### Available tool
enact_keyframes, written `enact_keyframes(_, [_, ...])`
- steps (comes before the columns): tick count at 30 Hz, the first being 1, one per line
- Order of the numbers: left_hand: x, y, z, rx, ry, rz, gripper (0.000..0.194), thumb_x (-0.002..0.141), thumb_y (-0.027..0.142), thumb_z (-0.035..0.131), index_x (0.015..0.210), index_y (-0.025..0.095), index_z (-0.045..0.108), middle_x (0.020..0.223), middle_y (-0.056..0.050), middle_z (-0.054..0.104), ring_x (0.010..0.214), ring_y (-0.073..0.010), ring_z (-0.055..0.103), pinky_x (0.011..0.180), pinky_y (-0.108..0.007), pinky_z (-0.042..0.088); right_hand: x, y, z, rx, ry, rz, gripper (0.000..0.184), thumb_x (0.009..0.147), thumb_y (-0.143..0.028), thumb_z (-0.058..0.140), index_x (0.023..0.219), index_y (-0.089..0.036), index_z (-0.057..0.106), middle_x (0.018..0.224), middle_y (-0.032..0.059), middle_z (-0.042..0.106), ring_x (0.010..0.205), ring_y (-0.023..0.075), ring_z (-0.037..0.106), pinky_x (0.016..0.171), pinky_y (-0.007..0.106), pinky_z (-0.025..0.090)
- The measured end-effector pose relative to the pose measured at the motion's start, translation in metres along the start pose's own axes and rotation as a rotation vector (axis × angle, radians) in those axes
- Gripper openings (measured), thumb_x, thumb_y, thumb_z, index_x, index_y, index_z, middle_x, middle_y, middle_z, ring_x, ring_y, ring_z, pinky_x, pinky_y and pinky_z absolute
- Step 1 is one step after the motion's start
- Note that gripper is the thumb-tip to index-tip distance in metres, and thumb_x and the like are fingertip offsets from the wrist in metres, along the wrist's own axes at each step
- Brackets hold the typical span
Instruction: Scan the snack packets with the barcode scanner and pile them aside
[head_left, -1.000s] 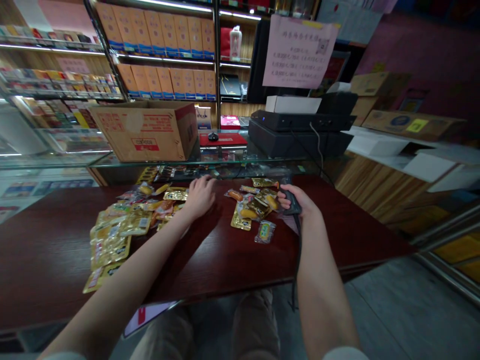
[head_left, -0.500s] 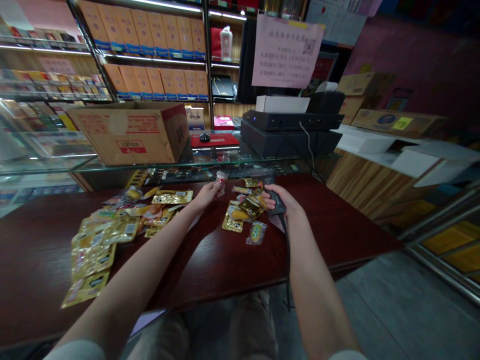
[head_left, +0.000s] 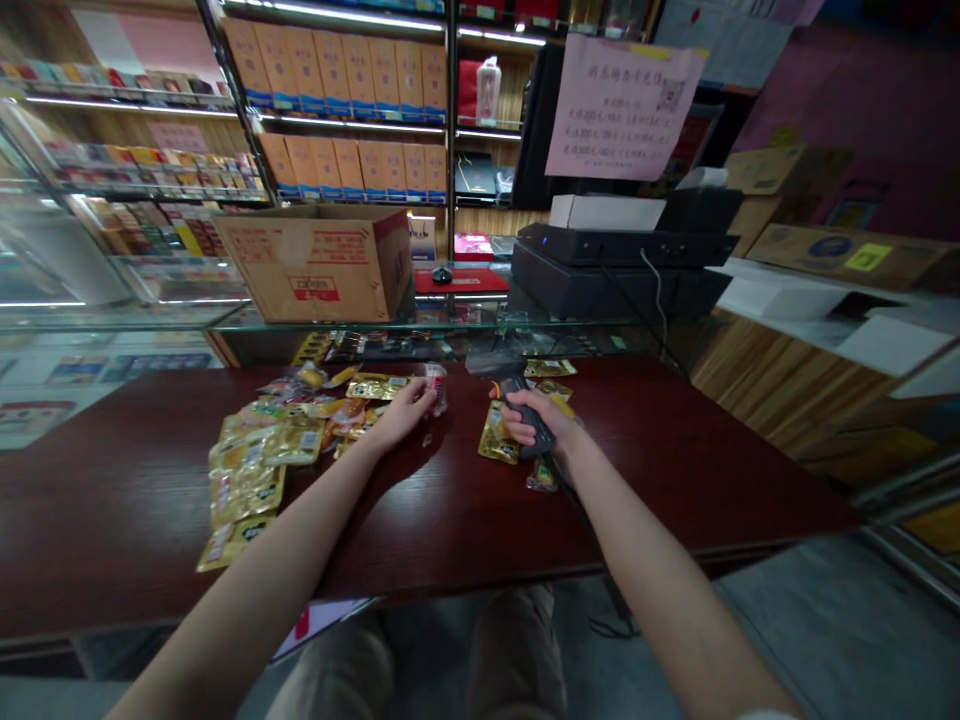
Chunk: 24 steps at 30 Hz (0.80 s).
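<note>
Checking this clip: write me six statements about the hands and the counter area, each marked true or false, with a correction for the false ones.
1. The left hand holds a small clear-wrapped packet. True.
2. The right hand is empty. False: it grips a dark corded scanner.
3. The cardboard box stands to the right of the mouse. False: it stands to the left of it.
4. The mouse rests on a red mat. True.
5. The white box lies on the floor. False: it sits on top of the black machine.
6. The large pile of packets lies on the dark red tabletop. True.
</note>
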<state>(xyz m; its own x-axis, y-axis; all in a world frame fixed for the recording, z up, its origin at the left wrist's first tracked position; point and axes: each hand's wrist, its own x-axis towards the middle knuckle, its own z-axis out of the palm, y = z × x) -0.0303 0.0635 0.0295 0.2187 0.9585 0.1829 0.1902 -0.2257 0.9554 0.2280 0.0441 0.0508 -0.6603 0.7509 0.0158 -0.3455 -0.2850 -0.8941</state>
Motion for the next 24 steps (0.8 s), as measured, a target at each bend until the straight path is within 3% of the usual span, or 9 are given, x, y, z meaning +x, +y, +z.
enact_keyframes(6, [0.000,0.006,-0.004,0.284,0.011,0.019,0.022,0.088,0.035,0.046,0.092,0.017,0.058,0.079,-0.002,0.064,0.073,-0.0182,0.059,0.070,-0.030,0.049,0.000,0.003,0.003,-0.036,-0.012,0.011,0.025,0.081,-0.032,0.063,0.098,-0.020,0.049,0.056,-0.0101,0.048,0.032,0.0045,0.033,0.031,0.016,0.029])
enact_keyframes(10, [-0.003,0.012,-0.003,0.541,0.017,0.075,0.028,0.090,0.030,0.041,0.102,0.016,0.062,0.093,-0.007,0.067,0.087,-0.0216,0.061,0.083,-0.034,0.049,-0.004,-0.003,0.001,-0.032,-0.002,-0.008,0.026,0.082,-0.033,0.063,0.101,-0.020,0.049,0.057,-0.0103,0.046,0.033,0.0039,0.031,0.031,0.016,0.028])
enact_keyframes(14, [-0.014,0.023,0.002,1.003,0.204,0.110,0.042,0.093,0.030,0.038,0.126,0.016,0.061,0.116,-0.015,0.062,0.104,-0.0300,0.059,0.092,-0.043,0.045,-0.013,-0.023,-0.005,-0.039,0.050,-0.015,0.022,0.083,-0.032,0.063,0.095,-0.020,0.049,0.057,-0.0096,0.046,0.034,0.0040,0.029,0.031,0.016,0.028])
enact_keyframes(17, [-0.022,0.029,-0.003,1.267,0.364,0.052,0.044,0.091,0.025,0.041,0.128,0.015,0.062,0.116,-0.022,0.059,0.112,-0.0391,0.054,0.093,-0.053,0.041,-0.021,-0.039,-0.013,-0.040,0.105,-0.012,0.019,0.082,-0.030,0.063,0.092,-0.021,0.049,0.056,-0.0091,0.045,0.035,0.0045,0.030,0.031,0.016,0.029])
enact_keyframes(21, [-0.023,0.027,-0.008,1.335,0.452,0.013,0.045,0.087,0.015,0.040,0.125,0.008,0.063,0.119,-0.026,0.059,0.121,-0.0435,0.048,0.100,-0.062,0.033,-0.031,-0.046,-0.024,-0.033,0.171,-0.004,0.020,0.080,-0.030,0.064,0.089,-0.021,0.048,0.055,-0.0091,0.043,0.034,0.0046,0.026,0.030,0.017,0.026])
enact_keyframes(24, [-0.015,0.027,0.006,1.303,0.375,0.120,0.052,0.086,0.015,0.043,0.136,0.006,0.053,0.136,-0.026,0.052,0.130,-0.0400,0.043,0.111,-0.061,0.022,-0.038,-0.040,-0.033,-0.023,0.181,-0.017,0.021,0.080,-0.031,0.064,0.083,-0.021,0.046,0.054,-0.0091,0.042,0.035,0.0042,0.025,0.031,0.017,0.026])
